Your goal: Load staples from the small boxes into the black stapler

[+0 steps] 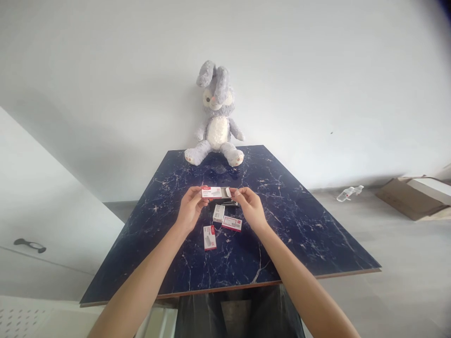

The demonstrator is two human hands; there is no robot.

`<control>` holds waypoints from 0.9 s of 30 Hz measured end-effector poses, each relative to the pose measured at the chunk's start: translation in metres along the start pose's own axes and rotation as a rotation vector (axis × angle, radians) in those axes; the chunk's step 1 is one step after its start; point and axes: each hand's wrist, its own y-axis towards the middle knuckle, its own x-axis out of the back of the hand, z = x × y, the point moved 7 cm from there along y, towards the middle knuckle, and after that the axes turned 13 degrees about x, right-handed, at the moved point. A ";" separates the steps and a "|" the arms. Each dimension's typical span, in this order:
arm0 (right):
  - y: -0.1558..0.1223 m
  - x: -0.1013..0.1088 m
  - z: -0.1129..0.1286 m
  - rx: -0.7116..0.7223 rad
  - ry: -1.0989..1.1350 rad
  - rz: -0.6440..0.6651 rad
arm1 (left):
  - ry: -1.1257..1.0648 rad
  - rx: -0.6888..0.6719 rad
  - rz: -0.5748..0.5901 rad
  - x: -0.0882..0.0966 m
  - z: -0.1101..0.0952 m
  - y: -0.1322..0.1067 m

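looks like home: plush rabbit (217,131) on marbled table (299,234), pale wall (310,84) behind

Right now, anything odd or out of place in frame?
Clear plastic item lying on the grey floor beside a brown cardboard box; looks discarded. On the blue marble-patterned table, nothing looks spilled or damaged.

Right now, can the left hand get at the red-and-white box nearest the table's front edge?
Probably yes: the front box lies uncovered on the tabletop, near the left hand. That hand is holding an open carton, though.
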 end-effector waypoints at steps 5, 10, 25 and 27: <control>-0.004 -0.003 0.003 0.006 -0.145 -0.013 | 0.089 -0.028 0.093 -0.012 0.003 -0.008; -0.002 -0.003 0.002 -0.034 -0.050 -0.007 | 0.221 -0.036 0.144 -0.017 0.004 -0.012; -0.005 -0.011 -0.001 -0.036 0.034 0.068 | 0.190 0.081 0.294 -0.029 0.016 -0.017; -0.005 -0.008 -0.003 -0.041 -0.004 0.055 | 0.223 0.092 0.287 -0.030 0.017 -0.017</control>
